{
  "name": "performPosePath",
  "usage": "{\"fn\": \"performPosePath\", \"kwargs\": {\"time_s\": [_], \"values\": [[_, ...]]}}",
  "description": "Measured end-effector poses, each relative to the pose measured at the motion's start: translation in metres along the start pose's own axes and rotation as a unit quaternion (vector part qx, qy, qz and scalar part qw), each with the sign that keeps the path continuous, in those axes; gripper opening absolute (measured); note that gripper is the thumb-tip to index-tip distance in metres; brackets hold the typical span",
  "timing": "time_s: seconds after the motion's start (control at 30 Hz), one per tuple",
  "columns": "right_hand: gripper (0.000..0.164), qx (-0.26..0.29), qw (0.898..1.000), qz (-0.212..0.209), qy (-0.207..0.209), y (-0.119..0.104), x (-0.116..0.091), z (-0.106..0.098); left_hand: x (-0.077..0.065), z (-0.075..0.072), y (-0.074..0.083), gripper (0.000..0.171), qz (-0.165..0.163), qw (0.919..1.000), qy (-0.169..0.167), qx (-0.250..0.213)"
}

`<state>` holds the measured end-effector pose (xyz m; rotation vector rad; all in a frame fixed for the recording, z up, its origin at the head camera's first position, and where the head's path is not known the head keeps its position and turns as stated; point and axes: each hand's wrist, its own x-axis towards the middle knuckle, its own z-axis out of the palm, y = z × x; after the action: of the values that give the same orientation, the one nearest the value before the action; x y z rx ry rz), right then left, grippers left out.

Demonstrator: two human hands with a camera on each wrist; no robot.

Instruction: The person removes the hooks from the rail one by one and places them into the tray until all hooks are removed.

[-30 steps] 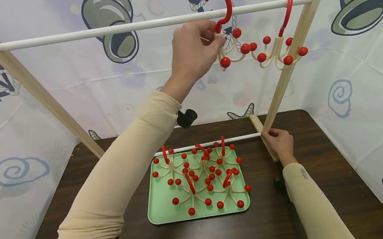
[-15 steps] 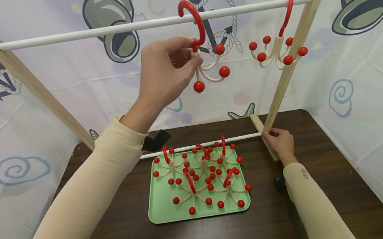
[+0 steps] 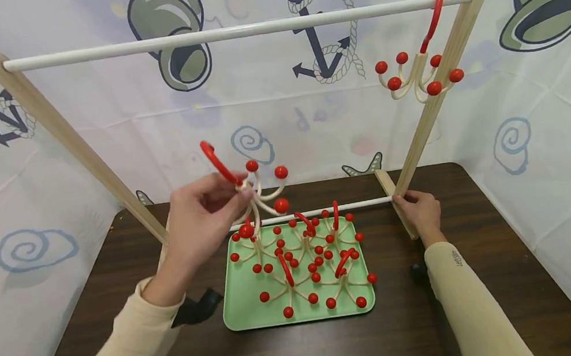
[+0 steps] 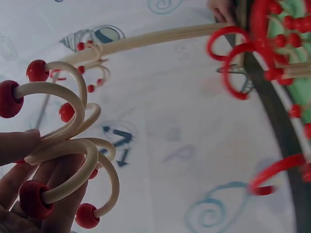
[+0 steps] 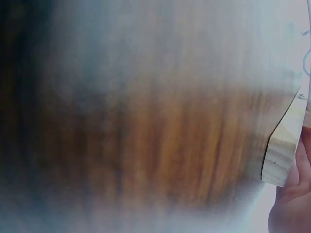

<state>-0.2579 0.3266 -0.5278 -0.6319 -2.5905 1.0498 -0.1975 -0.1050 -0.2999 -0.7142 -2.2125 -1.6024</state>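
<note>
In the head view my left hand (image 3: 201, 221) pinches a small multi-armed hanger (image 3: 262, 201) by its stem, below the red hook. Its curved cream arms end in red balls; the hanger is tilted, above the back left of the green tray (image 3: 248, 318). The left wrist view shows the hanger (image 4: 68, 155) close up between thumb and fingers. My right hand (image 3: 421, 213) grips the foot (image 3: 406, 224) of the wooden rack, where the upright meets it. In the right wrist view the wooden foot (image 5: 284, 150) lies against the fingers.
A like hanger (image 3: 418, 74) hangs at the right end of the rack's white top rod (image 3: 249, 30). Several more hangers (image 3: 288, 282) stand in the tray, hooks up. The rack's left upright (image 3: 78, 147) rises beside my left forearm. A low white rod (image 3: 366, 204) runs behind the tray.
My left hand has carried the hanger away from the top rod, down and to the left towards the tray, and the hook now leans left. The right hand stays put.
</note>
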Motion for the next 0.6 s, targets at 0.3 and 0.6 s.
{"fn": "performPosePath", "kwargs": {"time_s": [0.3, 0.6], "values": [[0.049, 0.006, 1.0, 0.004, 0.004, 0.001, 0.0, -0.001, -0.09, -0.002, -0.059, 0.022, -0.106, 0.9935, 0.04, 0.006], [0.05, 0.005, 1.0, 0.002, 0.001, 0.002, 0.0, -0.002, -0.123, -0.001, -0.108, 0.012, -0.128, 0.9878, 0.072, 0.051]]}}
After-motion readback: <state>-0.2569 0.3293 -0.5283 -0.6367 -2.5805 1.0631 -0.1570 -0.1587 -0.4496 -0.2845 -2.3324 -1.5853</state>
